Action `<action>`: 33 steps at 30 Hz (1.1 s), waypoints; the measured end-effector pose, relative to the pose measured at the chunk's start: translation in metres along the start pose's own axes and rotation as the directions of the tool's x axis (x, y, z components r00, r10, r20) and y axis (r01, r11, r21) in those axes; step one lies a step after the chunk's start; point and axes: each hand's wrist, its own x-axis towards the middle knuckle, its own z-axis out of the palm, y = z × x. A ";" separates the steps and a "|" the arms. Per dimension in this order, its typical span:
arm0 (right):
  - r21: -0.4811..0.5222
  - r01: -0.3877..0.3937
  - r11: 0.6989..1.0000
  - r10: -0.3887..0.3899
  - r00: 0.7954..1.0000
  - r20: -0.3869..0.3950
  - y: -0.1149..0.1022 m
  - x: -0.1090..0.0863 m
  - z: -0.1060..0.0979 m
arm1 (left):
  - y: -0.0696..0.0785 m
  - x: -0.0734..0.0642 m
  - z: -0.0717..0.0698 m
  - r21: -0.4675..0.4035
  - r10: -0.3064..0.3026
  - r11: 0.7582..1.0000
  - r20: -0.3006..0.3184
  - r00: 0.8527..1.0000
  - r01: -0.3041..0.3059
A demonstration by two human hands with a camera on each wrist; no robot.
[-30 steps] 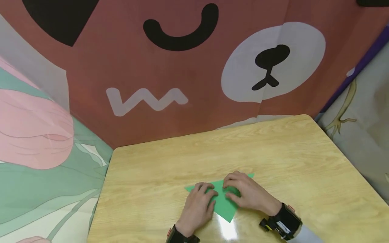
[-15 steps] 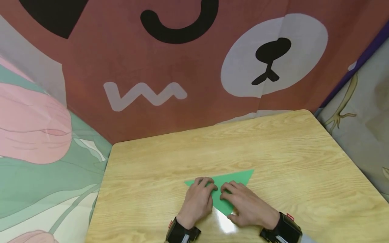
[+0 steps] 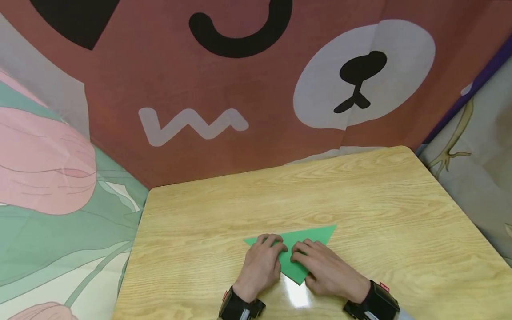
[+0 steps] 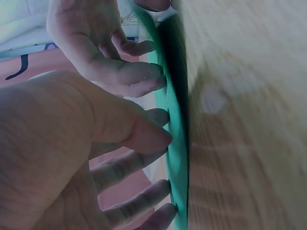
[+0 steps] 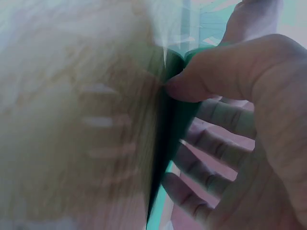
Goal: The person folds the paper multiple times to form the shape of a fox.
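A green paper triangle (image 3: 312, 233) lies on the table, its long edge at the back and a point toward the person. My left hand (image 3: 260, 269) rests on its left part, with thumb (image 4: 151, 136) and fingertips pressing on the upper face. On the right, my right hand (image 3: 332, 271) holds the near right edge, fingers over the top and the thumb (image 5: 184, 86) at the raised edge. A dark gap shows beneath the lifted part of the paper (image 5: 178, 120) in the right wrist view. Both hands cover much of the sheet.
The pale wooden table (image 3: 208, 209) has a glare spot just in front of the paper's point. Printed cloths stand around it, a reddish bear backdrop (image 3: 240, 155) behind. Black wrist straps (image 3: 376, 302) are on both arms.
My right hand has come down and toward the person, from the upper right of the paper to its near right edge. The left hand stays on the left part.
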 end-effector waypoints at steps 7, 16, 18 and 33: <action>0.123 0.012 0.992 -0.014 1.000 0.013 0.006 -0.005 -0.007 | -0.006 -0.004 0.002 -0.013 0.026 1.000 0.007 1.000 -0.025; 0.374 -0.105 0.921 0.065 0.991 0.117 0.019 -0.007 -0.019 | -0.012 -0.011 0.004 -0.026 0.073 0.997 0.001 0.997 -0.073; 0.389 -0.116 0.914 0.085 0.992 0.097 0.020 -0.005 -0.018 | -0.013 -0.012 0.004 -0.025 0.075 0.997 0.002 0.997 -0.075; 0.455 -0.264 0.851 0.289 0.957 0.015 0.032 0.016 -0.013 | -0.015 -0.010 0.005 -0.064 0.070 0.995 -0.020 0.997 -0.071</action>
